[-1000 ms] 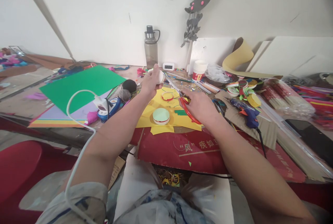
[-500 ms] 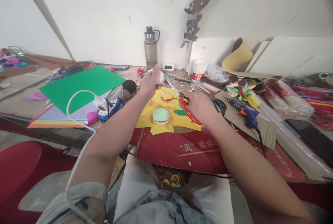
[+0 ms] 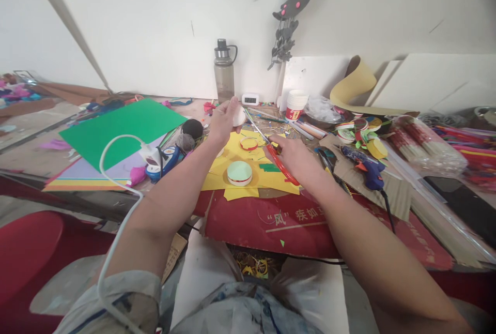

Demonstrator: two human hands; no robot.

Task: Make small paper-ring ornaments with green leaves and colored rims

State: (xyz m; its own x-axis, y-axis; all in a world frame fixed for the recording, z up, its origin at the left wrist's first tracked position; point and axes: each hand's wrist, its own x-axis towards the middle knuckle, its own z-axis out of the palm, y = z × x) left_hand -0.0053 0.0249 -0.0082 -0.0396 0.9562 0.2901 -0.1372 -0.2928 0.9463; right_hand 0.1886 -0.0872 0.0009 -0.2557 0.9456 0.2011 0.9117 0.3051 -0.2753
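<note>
My left hand (image 3: 223,123) is closed on a small round white piece (image 3: 239,117), perhaps the bottom of a paper cup, held above the yellow paper (image 3: 217,181). My right hand (image 3: 290,155) grips the red-orange handles of a pair of scissors (image 3: 279,162). Their blades point up and left, the tips close to the white piece's right edge; whether they touch it I cannot tell. Below lie a round cup base with a pale green inside (image 3: 239,173) and a red-and-yellow ring (image 3: 248,143). My fingers partly hide the white piece.
Left are green paper (image 3: 122,130), a blue power strip (image 3: 165,163) with a white cable, and yarn balls (image 3: 192,128). A bottle (image 3: 224,73) and paper cups (image 3: 296,105) stand behind. A glue gun (image 3: 366,168) and a phone (image 3: 461,210) lie right.
The white piece has turned slightly in my left hand. The scissors in my right hand have shifted a little, and their handles look closer together.
</note>
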